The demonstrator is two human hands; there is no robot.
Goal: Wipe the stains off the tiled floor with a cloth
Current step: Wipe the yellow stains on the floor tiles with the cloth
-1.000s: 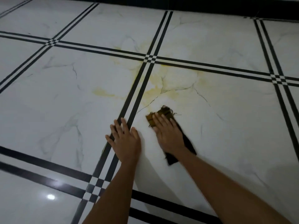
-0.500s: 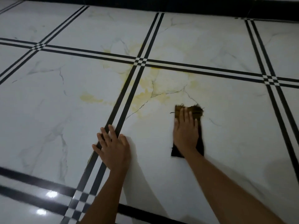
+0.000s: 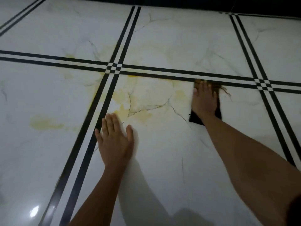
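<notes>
Yellow stains [image 3: 130, 105] spread over the white marble-look tiled floor [image 3: 162, 152] around the crossing of black double lines [image 3: 114, 69]; a separate yellow patch [image 3: 46, 123] lies to the left. My right hand [image 3: 204, 99] presses flat on a dark cloth [image 3: 219, 111] with a frayed brown end, at the stain's right edge just below the horizontal black line. My left hand [image 3: 114, 141] rests flat on the floor, fingers apart, holding nothing, beside the vertical black lines.
A dark skirting or wall [image 3: 228, 4] runs along the far edge of the floor. Another pair of black lines [image 3: 263, 84] crosses at the right. A light glare [image 3: 34, 211] shows on the tile at the lower left.
My right hand has pushed the cloth away from me and to the right, up to the horizontal black line. My left hand has shifted forward, nearer the stain.
</notes>
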